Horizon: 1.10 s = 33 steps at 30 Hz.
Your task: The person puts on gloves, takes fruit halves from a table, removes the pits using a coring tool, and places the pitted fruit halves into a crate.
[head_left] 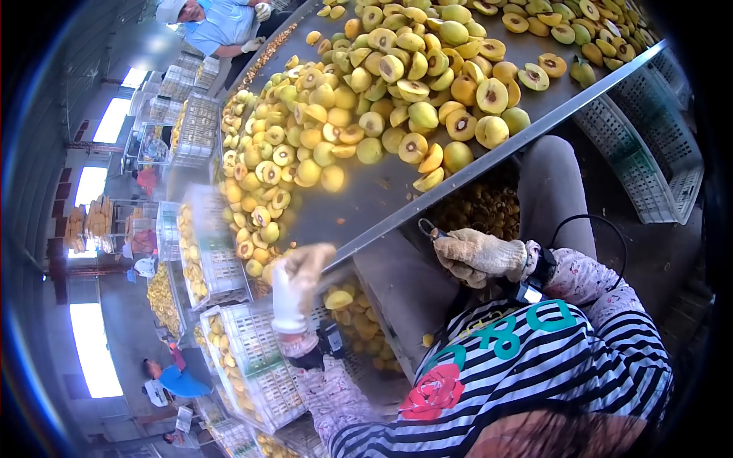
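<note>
My right hand (477, 256), in a fabric glove, is closed around a small coring tool (431, 229) with a metal loop at its tip. It is in front of the table edge, above my lap. My left hand (300, 278), gloved and blurred by motion, is at the table's near left corner. Below it is a crate holding yellow fruit halves (359, 317). Whether the left fingers hold anything is unclear. Across the metal table (359, 191) lies a large heap of halved yellow peaches (328, 130), several with brown centres showing.
A raised metal rim (496, 156) runs along the table's near side. Brown pits (481, 206) lie beneath it. White crates of fruit (256, 366) stand at left, and crates (637, 145) at right. A co-worker in blue (221, 30) is at the far side.
</note>
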{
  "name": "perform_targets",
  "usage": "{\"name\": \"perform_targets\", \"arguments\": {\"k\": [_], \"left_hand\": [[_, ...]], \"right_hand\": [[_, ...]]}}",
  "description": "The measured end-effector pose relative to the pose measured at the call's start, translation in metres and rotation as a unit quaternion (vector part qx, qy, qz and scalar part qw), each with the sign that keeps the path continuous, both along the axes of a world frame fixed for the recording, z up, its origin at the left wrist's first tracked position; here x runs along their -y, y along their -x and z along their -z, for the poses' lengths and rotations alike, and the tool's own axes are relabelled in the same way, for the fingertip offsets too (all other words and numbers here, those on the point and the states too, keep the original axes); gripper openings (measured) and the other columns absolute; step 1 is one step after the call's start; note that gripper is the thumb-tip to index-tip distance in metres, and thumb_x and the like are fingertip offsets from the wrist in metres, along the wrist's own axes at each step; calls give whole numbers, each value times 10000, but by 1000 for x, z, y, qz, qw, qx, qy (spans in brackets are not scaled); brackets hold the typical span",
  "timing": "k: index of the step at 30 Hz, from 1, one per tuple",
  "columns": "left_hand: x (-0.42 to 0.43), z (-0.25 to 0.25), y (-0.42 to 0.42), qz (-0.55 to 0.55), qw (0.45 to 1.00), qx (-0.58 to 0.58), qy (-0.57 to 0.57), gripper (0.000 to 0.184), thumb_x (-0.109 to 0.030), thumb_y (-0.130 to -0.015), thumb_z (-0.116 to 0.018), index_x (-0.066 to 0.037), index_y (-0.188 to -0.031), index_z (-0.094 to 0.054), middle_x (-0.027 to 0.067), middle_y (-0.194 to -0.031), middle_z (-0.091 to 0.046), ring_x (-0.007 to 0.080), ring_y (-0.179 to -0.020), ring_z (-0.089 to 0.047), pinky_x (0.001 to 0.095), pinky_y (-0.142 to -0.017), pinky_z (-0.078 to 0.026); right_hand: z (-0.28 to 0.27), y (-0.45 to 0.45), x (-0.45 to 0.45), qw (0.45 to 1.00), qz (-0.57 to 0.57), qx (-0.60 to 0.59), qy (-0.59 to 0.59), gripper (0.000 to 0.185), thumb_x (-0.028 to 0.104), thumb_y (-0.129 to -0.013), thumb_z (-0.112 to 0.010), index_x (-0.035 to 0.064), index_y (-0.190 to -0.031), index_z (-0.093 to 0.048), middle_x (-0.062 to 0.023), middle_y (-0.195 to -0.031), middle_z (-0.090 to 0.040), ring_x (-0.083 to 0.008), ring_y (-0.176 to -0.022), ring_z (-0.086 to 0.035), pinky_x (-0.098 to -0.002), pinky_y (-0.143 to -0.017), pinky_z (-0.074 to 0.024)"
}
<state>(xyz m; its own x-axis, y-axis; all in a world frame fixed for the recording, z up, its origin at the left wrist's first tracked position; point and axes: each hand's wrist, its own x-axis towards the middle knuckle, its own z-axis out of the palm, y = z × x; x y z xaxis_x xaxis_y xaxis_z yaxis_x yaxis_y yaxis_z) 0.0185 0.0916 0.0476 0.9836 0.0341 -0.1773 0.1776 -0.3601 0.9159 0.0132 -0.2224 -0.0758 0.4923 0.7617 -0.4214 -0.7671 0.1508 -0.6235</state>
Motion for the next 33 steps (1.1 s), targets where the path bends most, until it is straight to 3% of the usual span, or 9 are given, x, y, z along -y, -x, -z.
{"name": "perform_targets", "arguments": {"k": [6, 8, 11, 14, 16, 20, 23, 29, 33], "left_hand": [[-17, 78, -133, 22, 956, -18, -292, 414, -212, -940, -631, -108, -1341, -632, 142, -1125, -710, 240, -908, -675, 336, -862, -533], [-53, 155, -170, 94, 826, 247, -497, 458, -196, -906, -667, -96, -1347, -594, 156, -1180, -666, 292, -916, -687, 377, -873, -564], [-19, 132, -172, 68, 880, 117, -455, 422, -214, -851, -714, -45, -1219, -595, 155, -1136, -648, 325, -1058, -623, 366, -961, -495], [11, 92, -156, 110, 897, -24, -428, 453, -135, -822, -758, -71, -1236, -585, 143, -1123, -648, 255, -941, -676, 361, -809, -585], [13, 98, -130, 92, 990, -79, 70, 473, -76, -857, -709, -33, -1305, -564, 91, -1086, -639, 201, -886, -669, 326, -769, -577], [60, 100, -45, 152, 907, -67, 386, 607, -255, -970, -607, 19, -1478, -418, 174, -1269, -619, 244, -1058, -650, 375, -878, -580], [106, 109, -7, 39, 925, -13, 377, 656, -504, -992, -539, 10, -1395, -480, 218, -1235, -648, 248, -1142, -626, 353, -1019, -492], [134, 136, 0, -56, 978, 160, 119, 545, -430, -1092, -280, 11, -1185, -585, 166, -1024, -708, 219, -940, -661, 309, -898, -514], [136, 116, -4, -52, 974, 128, 177, 489, -357, -1067, -419, 71, -1058, -656, 163, -940, -718, 198, -843, -658, 310, -828, -518]], "right_hand": [[1, 0, -8, 999, -17, 29, 27, 400, 442, -1020, -562, 153, -757, -477, 31, -575, -438, -84, -419, -375, -240, -388, -302], [0, -4, -4, 999, -16, 30, 9, 380, 431, -1017, -567, 156, -770, -481, 43, -581, -423, -77, -427, -363, -240, -390, -287], [2, -12, 0, 999, -2, 44, -5, 343, 401, -1017, -570, 146, -805, -486, 50, -584, -417, -73, -436, -363, -240, -394, -285], [5, -11, -2, 997, -3, 78, 6, 293, 371, -1023, -574, 128, -868, -519, 51, -584, -424, -70, -438, -377, -241, -399, -291], [-3, -11, -3, 993, -8, 114, 25, 271, 363, -1025, -576, 122, -909, -538, 51, -584, -424, -68, -439, -380, -239, -401, -294], [-16, -9, -6, 993, -3, 106, 46, 304, 415, -1009, -588, 115, -1049, -568, 39, -632, -457, -67, -454, -399, -236, -409, -317], [-15, -5, -15, 990, -1, 113, 88, 401, 469, -1016, -548, 70, -1023, -587, 16, -628, -478, -89, -465, -442, -241, -427, -358], [3, 2, -24, 981, -12, 146, 131, 474, 504, -1017, -508, 43, -1004, -621, -49, -634, -547, -142, -484, -508, -276, -450, -394], [12, 5, -29, 948, 21, 267, 172, 482, 470, -1003, -539, 8, -1005, -677, -97, -702, -631, -206, -644, -619, -327, -592, -469]]}}
